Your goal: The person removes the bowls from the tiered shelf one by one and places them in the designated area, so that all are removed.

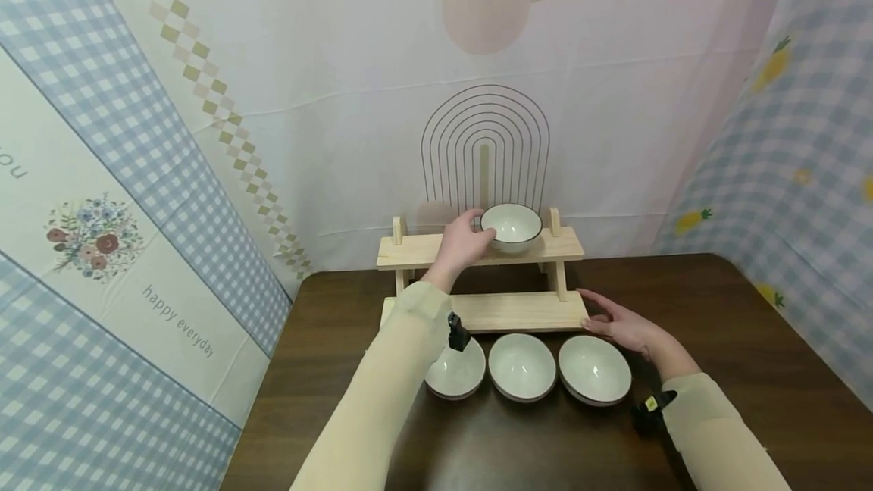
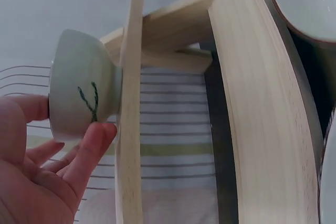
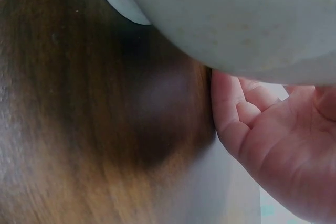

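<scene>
A white bowl (image 1: 511, 226) with a dark rim stands on the upper board of a two-tier wooden shelf (image 1: 484, 311). My left hand (image 1: 466, 242) pinches that bowl at its left side, thumb and fingers on the wall and rim. The left wrist view shows a dark green sprig mark on the bowl (image 2: 84, 85), its foot against the board. At the right end of the lower board, my right hand (image 1: 624, 326) touches the wood with extended fingers. In the right wrist view a bowl (image 3: 236, 24) hides the fingertips of the right hand (image 3: 278, 129).
Before the shelf, three white bowl positions stand in a row on the dark wooden table (image 1: 327, 370): a left bowl (image 1: 455, 371), a middle bowl (image 1: 521, 366) and a right bowl (image 1: 595, 370). My left sleeve partly covers the left one. A patterned cloth (image 1: 355, 135) hangs behind.
</scene>
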### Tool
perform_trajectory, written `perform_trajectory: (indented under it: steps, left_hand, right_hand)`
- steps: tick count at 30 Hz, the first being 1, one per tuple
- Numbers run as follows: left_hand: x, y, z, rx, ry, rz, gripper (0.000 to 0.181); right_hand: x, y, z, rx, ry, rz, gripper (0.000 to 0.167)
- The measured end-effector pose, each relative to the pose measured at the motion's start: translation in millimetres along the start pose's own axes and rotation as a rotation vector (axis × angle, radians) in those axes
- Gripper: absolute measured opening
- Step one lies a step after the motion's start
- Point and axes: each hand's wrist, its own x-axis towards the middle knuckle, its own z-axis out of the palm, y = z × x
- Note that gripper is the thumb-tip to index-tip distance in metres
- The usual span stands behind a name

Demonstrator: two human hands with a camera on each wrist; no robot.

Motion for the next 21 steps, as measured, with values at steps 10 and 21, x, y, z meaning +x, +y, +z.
perform_trajectory:
  steps: [10,21]
  left_hand:
    - [-5.4,6.1,4.2,-0.116,0.045,-0.083,0.06]
    - [-9.8,9.6,7.0,-0.288,0.073,-0.144,0.057]
  right_hand:
    - [-2.2,-1.1,2.5,-0.009,0.008,-0.001,0.084]
    - [-3.3,0.7,2.7,-0.012,0.021,0.008,0.083]
